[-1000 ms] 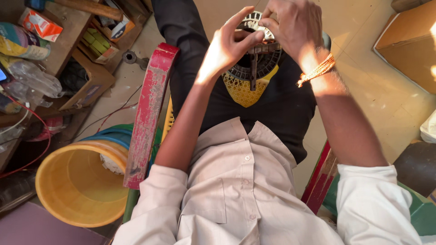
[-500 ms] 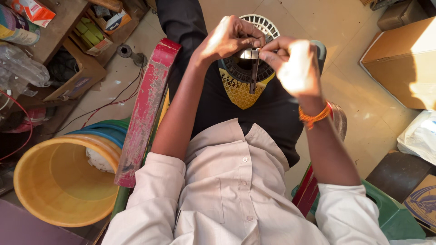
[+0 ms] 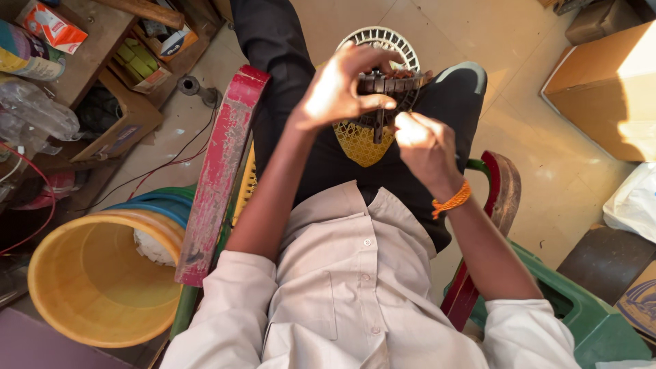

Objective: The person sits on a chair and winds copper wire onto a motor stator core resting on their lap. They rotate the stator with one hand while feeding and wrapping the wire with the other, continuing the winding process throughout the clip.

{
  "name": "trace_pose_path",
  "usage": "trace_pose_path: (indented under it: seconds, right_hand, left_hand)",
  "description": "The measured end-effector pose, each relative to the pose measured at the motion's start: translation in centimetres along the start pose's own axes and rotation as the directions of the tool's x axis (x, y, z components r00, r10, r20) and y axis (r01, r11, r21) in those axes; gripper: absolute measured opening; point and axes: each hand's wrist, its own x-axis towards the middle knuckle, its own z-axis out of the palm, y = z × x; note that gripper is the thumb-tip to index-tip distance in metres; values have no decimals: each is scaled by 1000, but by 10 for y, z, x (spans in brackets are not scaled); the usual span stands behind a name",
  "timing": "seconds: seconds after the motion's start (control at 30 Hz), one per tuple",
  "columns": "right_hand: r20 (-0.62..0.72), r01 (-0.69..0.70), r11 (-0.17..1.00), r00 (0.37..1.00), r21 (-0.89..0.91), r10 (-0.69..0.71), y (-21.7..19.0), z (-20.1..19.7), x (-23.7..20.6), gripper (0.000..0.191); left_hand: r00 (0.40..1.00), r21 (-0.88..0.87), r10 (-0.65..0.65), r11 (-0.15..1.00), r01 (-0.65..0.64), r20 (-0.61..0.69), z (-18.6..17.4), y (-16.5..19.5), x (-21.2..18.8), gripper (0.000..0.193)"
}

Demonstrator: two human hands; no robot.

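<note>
I sit in a chair and hold things above my lap. My left hand (image 3: 338, 89) grips a small dark metal part (image 3: 389, 83) with ridged segments, held over my knees. My right hand (image 3: 424, 147), with an orange thread band at the wrist, is closed just below that part, its fingers pinched on something thin that I cannot make out. Behind the part lies a round white plastic grille (image 3: 383, 41) on my black trousers. The yellow woven seat (image 3: 359, 140) shows between my thighs.
A worn red chair arm (image 3: 219, 171) runs along my left, a second one (image 3: 502, 184) on my right. A yellow bucket (image 3: 89, 287) stands at lower left. A wooden shelf (image 3: 89, 41) with boxes, bottles and wires is at upper left. Cardboard box (image 3: 605, 82) and green plastic seat (image 3: 581, 321) are at right.
My head has tilted so the view shifted. My right hand dropped from above the part to just below it. My left hand stays on the dark part.
</note>
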Motion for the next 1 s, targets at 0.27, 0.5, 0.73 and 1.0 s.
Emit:
trace_pose_path:
  seconds: [0.27,0.5,0.73,1.0]
  right_hand:
    - [-51,-220,927,968,302,246,11,-39,11,4]
    - [-68,-111,958,989,264,133,16,-39,43,3]
    - [-4,-262,923,962,280,274,26,-32,52,8]
    - [102,-166,979,983,117,155,56,-17,80,11]
  left_hand:
    - [985,126,-119,983,135,-123,22,11,-10,39]
    - [992,87,-87,992,95,-91,17,12,-11,42]
    - [981,142,-11,989,39,-195,26,7,-19,44]
    - [974,264,63,964,-3,-216,28,8,-21,43]
